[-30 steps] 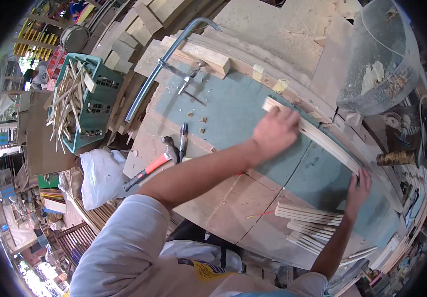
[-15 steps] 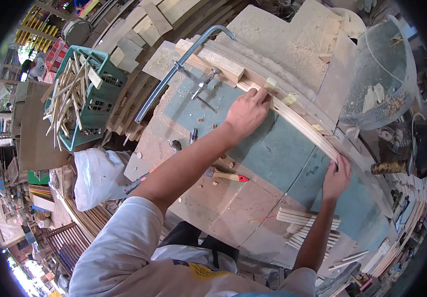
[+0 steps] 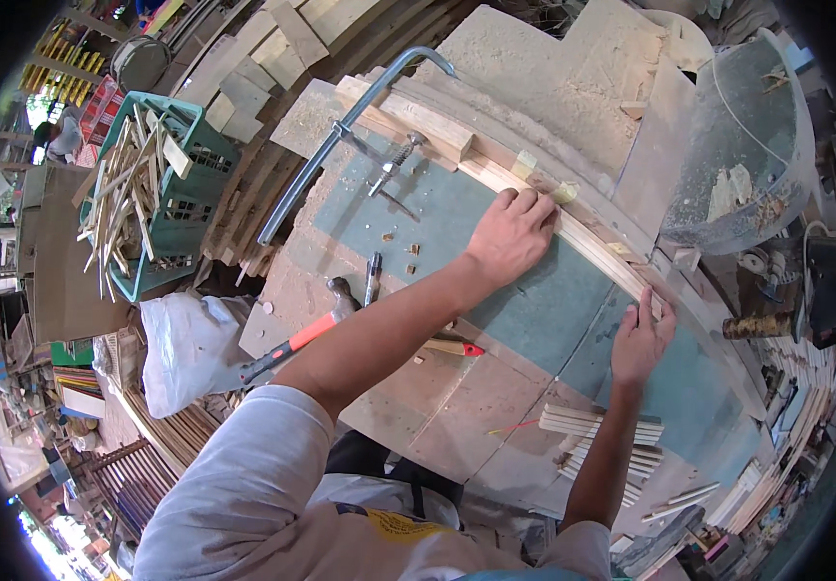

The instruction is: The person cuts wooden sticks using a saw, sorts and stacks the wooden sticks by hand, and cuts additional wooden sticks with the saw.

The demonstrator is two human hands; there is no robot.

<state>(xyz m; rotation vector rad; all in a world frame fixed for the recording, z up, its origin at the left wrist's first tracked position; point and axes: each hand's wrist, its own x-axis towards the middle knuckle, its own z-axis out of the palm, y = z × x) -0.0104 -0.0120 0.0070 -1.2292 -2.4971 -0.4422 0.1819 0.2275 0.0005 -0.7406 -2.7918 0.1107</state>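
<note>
My left hand [image 3: 513, 235] grips a pale wooden strip [image 3: 590, 250] lying along the inner side of the wooden rail [image 3: 689, 305] at the back of the bench, fingers curled over it. My right hand [image 3: 640, 334] holds the strip near its right end with its fingertips. A wooden block [image 3: 447, 134] sits at the rail's left end, with a long metal bar clamp [image 3: 302, 189] beside it. A hammer with an orange handle [image 3: 294, 343] and a marker [image 3: 373, 277] lie left of my left forearm. Loose cut strips [image 3: 592, 421] lie by my right forearm.
A teal crate of offcuts [image 3: 193, 145] stands left, above a white plastic bag [image 3: 176, 353]. A cloudy plastic tub [image 3: 737, 136] sits back right, sawdust-covered boards [image 3: 573, 87] behind the rail. A person [image 3: 64, 136] is in the far left background.
My left hand has brought the strip back against the rail, then moved slightly right along it. My right hand has moved up and left with it.
</note>
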